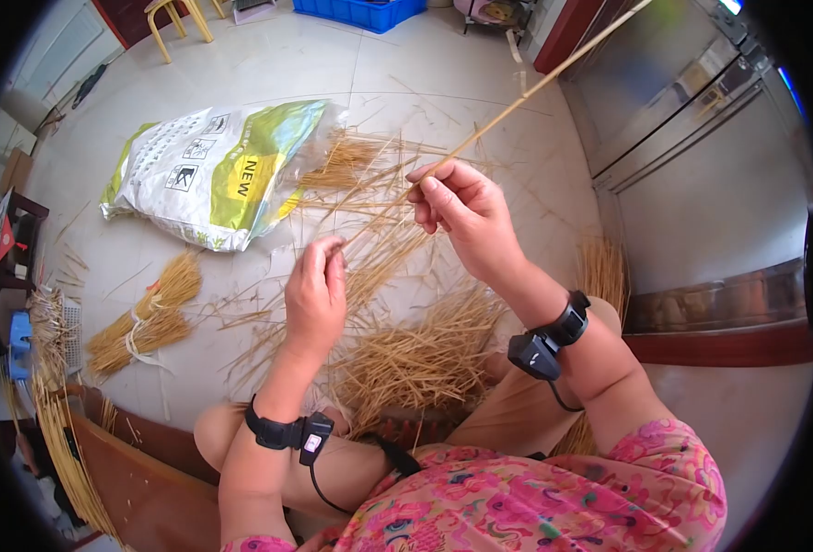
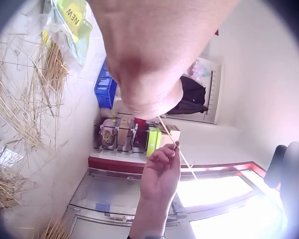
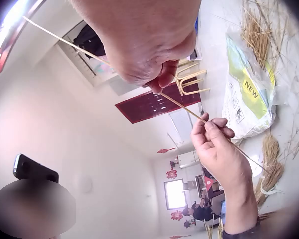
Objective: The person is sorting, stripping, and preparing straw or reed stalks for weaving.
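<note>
A long, thin straw stalk (image 1: 535, 89) slants up to the right across the head view. My right hand (image 1: 469, 216) pinches it between thumb and fingers partway along its length. Lower down, the fingertips of my left hand (image 1: 317, 294) pinch the same stalk. In the right wrist view the stalk (image 3: 184, 108) passes through the left hand (image 3: 224, 157) and on beyond it. Below the hands lies a heap of loose straw (image 1: 415, 359), between the person's legs. The left wrist view shows the right hand (image 2: 162, 174) with its fingers bent at the stalk.
A white and green bag (image 1: 195, 170) lies on the tiled floor with straw (image 1: 342, 161) at its mouth. Tied straw bundles (image 1: 149, 313) rest to the left. A blue crate (image 1: 360, 13) stands at the back, a steel cabinet (image 1: 719, 184) on the right.
</note>
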Tool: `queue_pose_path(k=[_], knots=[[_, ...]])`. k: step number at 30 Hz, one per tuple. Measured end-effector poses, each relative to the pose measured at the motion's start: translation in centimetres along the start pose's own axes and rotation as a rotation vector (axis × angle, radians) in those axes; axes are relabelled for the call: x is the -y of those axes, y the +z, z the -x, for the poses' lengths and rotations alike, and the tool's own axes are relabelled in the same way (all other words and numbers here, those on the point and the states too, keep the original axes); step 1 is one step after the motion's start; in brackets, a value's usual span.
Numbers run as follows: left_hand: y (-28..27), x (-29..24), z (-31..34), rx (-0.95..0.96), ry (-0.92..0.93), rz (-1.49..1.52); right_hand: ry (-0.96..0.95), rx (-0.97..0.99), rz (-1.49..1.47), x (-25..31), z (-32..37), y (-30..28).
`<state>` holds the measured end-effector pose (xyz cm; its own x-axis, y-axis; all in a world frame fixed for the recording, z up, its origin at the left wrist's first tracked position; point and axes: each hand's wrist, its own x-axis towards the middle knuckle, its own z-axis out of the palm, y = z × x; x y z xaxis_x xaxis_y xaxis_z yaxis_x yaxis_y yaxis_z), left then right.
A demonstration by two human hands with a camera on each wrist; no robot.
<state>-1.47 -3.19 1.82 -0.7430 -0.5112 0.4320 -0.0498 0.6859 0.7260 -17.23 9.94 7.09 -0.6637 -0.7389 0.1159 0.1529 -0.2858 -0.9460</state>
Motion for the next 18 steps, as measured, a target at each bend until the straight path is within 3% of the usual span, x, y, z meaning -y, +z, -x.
queue_pose_path(k=[5,8,13,18], knots=[[-1.2,0.4,-1.5,-0.054,0.178,-0.100,-0.072,0.049,0.043,0.2,0.1,0.2],[-1.1,-0.3,-1.0,0.009,0.067,-0.006,-0.025,0.058,0.117,-1.0,0.9,1.1],[-0.5,-1.3,-0.1,0.025,0.088,0.014,0.093,0.134,0.187,-3.4,2.6,2.8],[-0.2,-1.7,0.8,0.010,0.067,-0.123,0.226,0.015,0.035,-4.4,3.7,3.8]])
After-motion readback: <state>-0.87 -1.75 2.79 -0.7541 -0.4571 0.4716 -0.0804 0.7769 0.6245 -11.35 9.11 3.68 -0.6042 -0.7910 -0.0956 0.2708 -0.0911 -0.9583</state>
